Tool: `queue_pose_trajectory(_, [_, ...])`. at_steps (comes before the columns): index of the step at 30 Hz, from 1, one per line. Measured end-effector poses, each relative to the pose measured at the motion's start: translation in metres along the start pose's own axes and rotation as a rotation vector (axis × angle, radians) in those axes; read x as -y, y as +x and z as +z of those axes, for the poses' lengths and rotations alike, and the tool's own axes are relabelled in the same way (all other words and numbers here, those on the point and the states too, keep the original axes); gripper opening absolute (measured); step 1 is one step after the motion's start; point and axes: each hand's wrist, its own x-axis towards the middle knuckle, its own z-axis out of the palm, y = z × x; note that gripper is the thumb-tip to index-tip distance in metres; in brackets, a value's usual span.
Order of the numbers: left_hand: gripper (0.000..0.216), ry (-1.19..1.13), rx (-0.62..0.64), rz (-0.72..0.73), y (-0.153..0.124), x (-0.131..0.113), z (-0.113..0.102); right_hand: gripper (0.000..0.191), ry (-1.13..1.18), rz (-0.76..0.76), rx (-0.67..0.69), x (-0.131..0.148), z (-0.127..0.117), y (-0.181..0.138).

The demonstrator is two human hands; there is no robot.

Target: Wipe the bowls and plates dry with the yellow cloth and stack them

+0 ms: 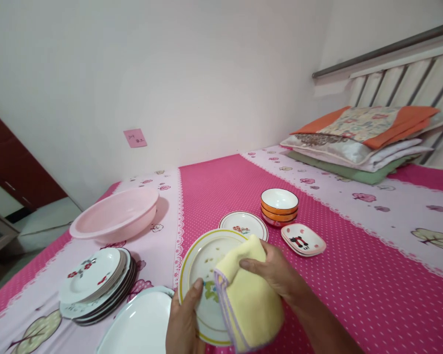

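My left hand [186, 314] grips the left edge of a yellow-rimmed plate [195, 265], its thumb lying over the plate's face. In my right hand [271, 270] is a folded yellow cloth [251, 300] with a purple edge, pressed against the right side of the plate and covering much of it. The plate is held up tilted above the bedspread, and green and blue printed figures show near its middle. Just behind it lies a white plate with a red flower [245, 223], partly hidden. A large white plate [140, 324] sits left of my left hand.
A stack of plates [92, 280] and a pink basin [114, 216] stand on the left. Orange bowls [279, 206] are stacked beyond my right hand, beside small square dishes [303, 239]. Folded pillows [362, 137] lie on the pink bedspread [221, 182] near the headboard.
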Motion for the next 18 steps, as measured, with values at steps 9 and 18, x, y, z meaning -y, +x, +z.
queue_pose_trajectory(9, [0.048,-0.121,-0.148,0.099,0.000,0.007,0.006,0.068,0.350,0.057,-0.266,-0.060,0.054,0.001])
queue_pose_trajectory(18, [0.049,-0.056,0.150,-0.029,-0.001,0.001,0.000,0.057,0.078,0.022,-0.103,-0.006,-0.004,-0.002])
